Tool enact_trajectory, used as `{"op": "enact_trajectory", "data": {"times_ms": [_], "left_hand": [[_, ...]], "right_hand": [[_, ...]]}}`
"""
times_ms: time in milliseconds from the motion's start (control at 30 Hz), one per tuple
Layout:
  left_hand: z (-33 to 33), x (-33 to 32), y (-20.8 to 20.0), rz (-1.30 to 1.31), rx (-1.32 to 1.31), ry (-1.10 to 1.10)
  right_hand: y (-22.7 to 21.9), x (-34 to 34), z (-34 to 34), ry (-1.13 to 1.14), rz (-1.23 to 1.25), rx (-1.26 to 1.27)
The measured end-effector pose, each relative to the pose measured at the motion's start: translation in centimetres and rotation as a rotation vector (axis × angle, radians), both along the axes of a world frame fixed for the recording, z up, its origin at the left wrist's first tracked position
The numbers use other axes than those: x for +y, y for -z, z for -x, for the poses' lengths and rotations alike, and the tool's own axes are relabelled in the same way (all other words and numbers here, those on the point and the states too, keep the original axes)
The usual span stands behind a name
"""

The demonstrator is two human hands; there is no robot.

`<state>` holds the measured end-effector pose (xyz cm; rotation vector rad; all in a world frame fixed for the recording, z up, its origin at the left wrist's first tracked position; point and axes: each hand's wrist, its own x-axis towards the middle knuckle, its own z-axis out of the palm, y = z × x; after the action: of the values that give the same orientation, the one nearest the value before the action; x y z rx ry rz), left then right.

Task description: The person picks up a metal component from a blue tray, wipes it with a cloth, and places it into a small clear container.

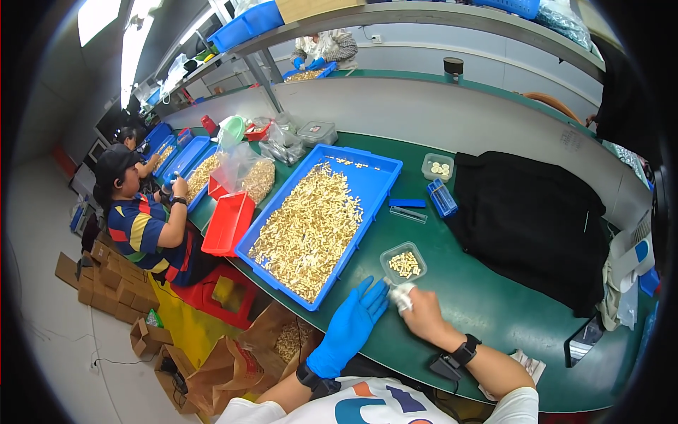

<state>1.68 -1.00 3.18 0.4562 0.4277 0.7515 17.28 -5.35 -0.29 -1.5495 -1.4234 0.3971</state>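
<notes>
My left hand (351, 326) wears a blue glove and lies flat on the green table, fingers spread, just beside the near corner of a big blue tray (383, 177) full of small beige parts (307, 230). My right hand (421, 313) is bare, with white tape on the fingertips, and pinches something small and white at the table top; what it is cannot be told. Right above it stands a small clear tub (393, 256) holding a few beige parts.
A red bin (227, 222) leans at the tray's left. A black cloth (530, 219) covers the table to the right. A blue comb-like tool (442, 197) and another clear tub (426, 169) lie beyond. A seated person (145, 222) works at left; brown paper bags (247, 360) stand below.
</notes>
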Motion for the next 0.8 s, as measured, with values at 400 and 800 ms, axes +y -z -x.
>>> {"op": "enact_trajectory", "data": {"times_ms": [400,800], "left_hand": [[0.0,0.4,-0.4,-0.029,0.048,0.009],[1.1,0.3,-0.9,-0.156,0.299,-0.048]], "right_hand": [[0.2,-0.6,1.1,-0.232,0.05,-0.026],[-0.2,-0.4,0.9,-0.256,0.182,0.197]]}}
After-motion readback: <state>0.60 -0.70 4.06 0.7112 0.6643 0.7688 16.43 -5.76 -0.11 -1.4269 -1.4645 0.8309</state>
